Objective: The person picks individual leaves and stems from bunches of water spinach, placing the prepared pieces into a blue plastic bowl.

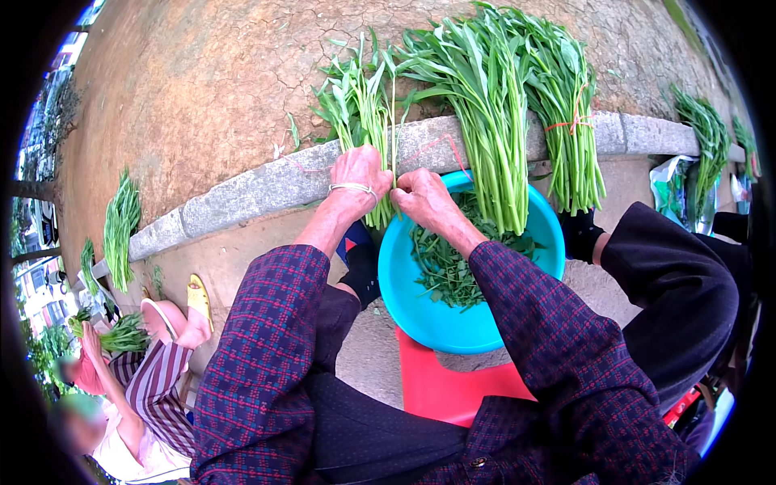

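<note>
My left hand (359,177), with a pale bangle at the wrist, lies over a small bunch of long-stemmed leafy greens (357,112). Its thumb and fingers close on a single green stalk (394,130) standing upright beside that bunch. From the other side, the fingertips of my right hand (424,194) pinch the same stalk lower down. Below my right hand, a turquoise plastic basin (400,291) holds trimmed leaves and stems (445,276). A larger loose bunch of greens (494,139) leans across the stone curb (433,142), its cut ends over the basin.
Beside it lies a bunch (564,121) bound with red string (573,125). Thin pink string (445,142) crosses the curb. A red plastic stool (451,385) is under the basin. At left another person (130,418) sits holding greens (124,333); more bunches (120,230) line the curb.
</note>
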The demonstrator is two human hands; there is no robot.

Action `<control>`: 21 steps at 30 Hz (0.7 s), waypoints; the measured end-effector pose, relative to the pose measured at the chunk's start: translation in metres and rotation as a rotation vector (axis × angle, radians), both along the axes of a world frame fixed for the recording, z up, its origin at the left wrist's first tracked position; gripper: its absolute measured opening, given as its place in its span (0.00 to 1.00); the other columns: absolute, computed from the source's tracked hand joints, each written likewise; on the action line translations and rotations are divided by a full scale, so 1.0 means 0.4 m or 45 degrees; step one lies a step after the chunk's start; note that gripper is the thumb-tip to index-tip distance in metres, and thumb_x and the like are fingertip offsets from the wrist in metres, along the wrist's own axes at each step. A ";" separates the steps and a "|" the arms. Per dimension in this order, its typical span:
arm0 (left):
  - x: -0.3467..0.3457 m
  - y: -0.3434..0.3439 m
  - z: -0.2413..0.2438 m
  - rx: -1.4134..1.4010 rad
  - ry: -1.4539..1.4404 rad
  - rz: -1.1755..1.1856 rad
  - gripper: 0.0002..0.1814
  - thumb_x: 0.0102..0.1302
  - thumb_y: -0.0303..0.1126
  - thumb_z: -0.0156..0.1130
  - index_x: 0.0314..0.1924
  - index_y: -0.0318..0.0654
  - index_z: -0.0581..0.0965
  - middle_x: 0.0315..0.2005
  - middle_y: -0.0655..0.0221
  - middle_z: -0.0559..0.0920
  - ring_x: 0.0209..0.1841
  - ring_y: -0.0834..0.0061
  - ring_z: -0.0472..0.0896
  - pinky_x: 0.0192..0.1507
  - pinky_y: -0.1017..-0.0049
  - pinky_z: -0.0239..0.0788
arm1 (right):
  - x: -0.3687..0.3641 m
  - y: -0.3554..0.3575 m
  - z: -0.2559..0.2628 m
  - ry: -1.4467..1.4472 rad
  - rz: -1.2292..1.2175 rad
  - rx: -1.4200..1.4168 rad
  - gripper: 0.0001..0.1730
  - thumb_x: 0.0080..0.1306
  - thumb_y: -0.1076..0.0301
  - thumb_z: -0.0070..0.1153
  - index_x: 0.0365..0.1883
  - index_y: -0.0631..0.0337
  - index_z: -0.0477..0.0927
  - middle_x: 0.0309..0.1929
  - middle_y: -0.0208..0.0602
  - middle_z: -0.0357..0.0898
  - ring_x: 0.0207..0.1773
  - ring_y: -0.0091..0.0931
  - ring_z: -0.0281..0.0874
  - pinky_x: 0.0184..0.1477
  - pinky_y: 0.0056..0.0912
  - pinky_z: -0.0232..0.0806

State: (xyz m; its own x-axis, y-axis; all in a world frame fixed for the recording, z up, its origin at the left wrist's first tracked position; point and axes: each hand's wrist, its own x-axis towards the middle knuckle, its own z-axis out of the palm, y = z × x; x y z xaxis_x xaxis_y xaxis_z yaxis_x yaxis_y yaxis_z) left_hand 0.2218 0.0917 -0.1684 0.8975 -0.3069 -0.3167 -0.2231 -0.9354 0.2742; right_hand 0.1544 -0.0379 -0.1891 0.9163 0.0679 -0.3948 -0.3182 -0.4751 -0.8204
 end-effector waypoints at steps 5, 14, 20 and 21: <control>0.012 -0.004 0.014 -0.067 0.068 0.078 0.11 0.44 0.37 0.61 0.19 0.35 0.79 0.20 0.49 0.78 0.29 0.50 0.79 0.35 0.59 0.71 | 0.020 0.010 -0.025 0.165 0.051 -0.043 0.15 0.50 0.65 0.52 0.23 0.72 0.77 0.24 0.60 0.76 0.34 0.49 0.78 0.42 0.47 0.70; 0.035 0.039 0.010 -0.324 0.324 0.270 0.14 0.50 0.39 0.66 0.18 0.35 0.78 0.13 0.63 0.79 0.16 0.73 0.79 0.25 0.73 0.72 | 0.029 0.002 -0.009 0.231 -0.071 0.170 0.13 0.49 0.64 0.54 0.17 0.67 0.78 0.17 0.50 0.75 0.25 0.39 0.78 0.35 0.44 0.70; 0.020 0.027 -0.001 -0.300 0.196 0.263 0.15 0.51 0.40 0.66 0.19 0.36 0.78 0.11 0.66 0.78 0.15 0.75 0.78 0.25 0.73 0.71 | 0.025 0.008 -0.021 0.101 0.017 -0.051 0.15 0.50 0.62 0.54 0.17 0.68 0.77 0.27 0.57 0.76 0.34 0.46 0.76 0.43 0.47 0.68; 0.020 0.028 -0.004 -0.301 0.178 0.255 0.15 0.51 0.41 0.66 0.19 0.36 0.78 0.11 0.65 0.78 0.15 0.75 0.78 0.26 0.72 0.71 | 0.026 0.008 -0.026 0.052 0.047 -0.098 0.15 0.50 0.62 0.53 0.17 0.68 0.77 0.30 0.58 0.76 0.37 0.47 0.75 0.46 0.47 0.67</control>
